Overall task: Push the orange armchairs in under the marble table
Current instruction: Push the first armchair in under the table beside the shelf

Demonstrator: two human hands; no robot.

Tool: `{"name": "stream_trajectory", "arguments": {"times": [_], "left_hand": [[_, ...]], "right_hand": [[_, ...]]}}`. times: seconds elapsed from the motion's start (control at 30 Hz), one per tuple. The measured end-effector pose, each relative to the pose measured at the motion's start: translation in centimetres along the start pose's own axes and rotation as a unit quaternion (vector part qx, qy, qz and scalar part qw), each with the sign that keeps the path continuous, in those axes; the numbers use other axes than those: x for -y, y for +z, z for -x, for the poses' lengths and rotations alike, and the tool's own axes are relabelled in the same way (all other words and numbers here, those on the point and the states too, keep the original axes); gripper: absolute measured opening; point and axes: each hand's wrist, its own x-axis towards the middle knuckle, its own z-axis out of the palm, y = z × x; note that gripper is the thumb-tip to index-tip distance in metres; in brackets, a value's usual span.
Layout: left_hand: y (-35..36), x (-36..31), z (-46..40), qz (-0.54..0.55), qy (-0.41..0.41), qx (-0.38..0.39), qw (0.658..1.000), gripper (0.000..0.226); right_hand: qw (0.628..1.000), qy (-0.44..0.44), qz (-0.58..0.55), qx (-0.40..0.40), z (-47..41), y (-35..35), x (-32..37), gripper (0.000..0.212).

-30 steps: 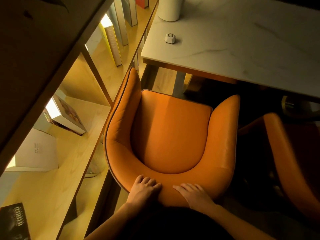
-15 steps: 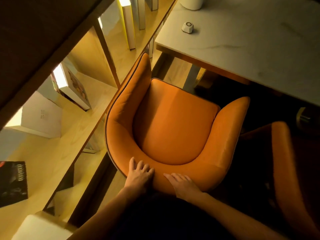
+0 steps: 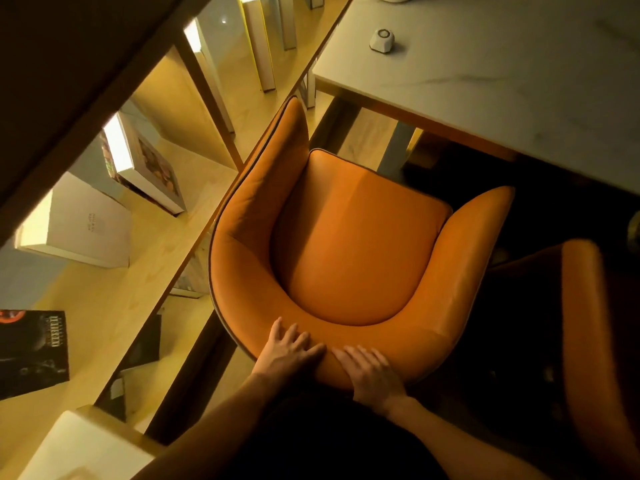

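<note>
An orange armchair (image 3: 360, 244) stands below me, its open front facing the white marble table (image 3: 502, 81). The seat is still outside the table's near edge; the left arm tip almost reaches the table's corner. My left hand (image 3: 289, 351) and my right hand (image 3: 372, 372) lie side by side on top of the curved backrest, fingers draped forward over it. A second orange armchair (image 3: 595, 327) is at the right, dark and partly cut off by the frame.
A wooden bookshelf (image 3: 166, 258) with several books and boxes runs close along the chair's left side. A small white device (image 3: 381, 39) sits on the table near its corner. Table legs (image 3: 398, 147) stand in front of the seat. Under the table it is dark.
Both hands have stayed on the backrest. The armchair has shifted a little rightward and turned slightly, and my view has swung, showing more of the shelf.
</note>
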Motion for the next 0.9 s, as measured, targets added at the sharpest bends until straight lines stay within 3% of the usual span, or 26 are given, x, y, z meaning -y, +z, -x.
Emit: {"name": "stream_trajectory", "arguments": {"times": [0.13,0.23,0.37,0.53,0.77,0.9], "left_hand": [[0.7,1.1,-0.1,-0.015,0.043,0.010,0.999,0.069],[2.0,1.6,-0.5,-0.027,0.093,-0.068,0.993,0.077],[2.0,2.0,-0.6,-0.032,0.113,-0.119,0.986,0.047],[2.4,2.2,-0.8,-0.030,0.135,-0.119,0.983,0.062],[2.1,2.6,-1.1,-0.015,0.134,-0.139,0.981,0.069],[1.9,3.1,-1.4,-0.019,0.136,-0.168,0.976,0.054]], "right_hand": [[1.000,0.000,-0.018,0.008,0.0,0.1,-0.2,0.077],[1.000,-0.010,-0.027,0.001,0.1,-0.1,-0.4,0.097],[0.998,-0.003,-0.056,-0.003,0.2,-0.4,-0.3,0.090],[0.996,0.001,-0.086,0.003,0.2,-0.8,-0.4,0.081],[0.994,0.008,-0.107,0.001,0.1,-0.9,-1.1,0.086],[0.993,0.015,-0.120,-0.007,-0.1,-1.3,-1.5,0.077]]}}
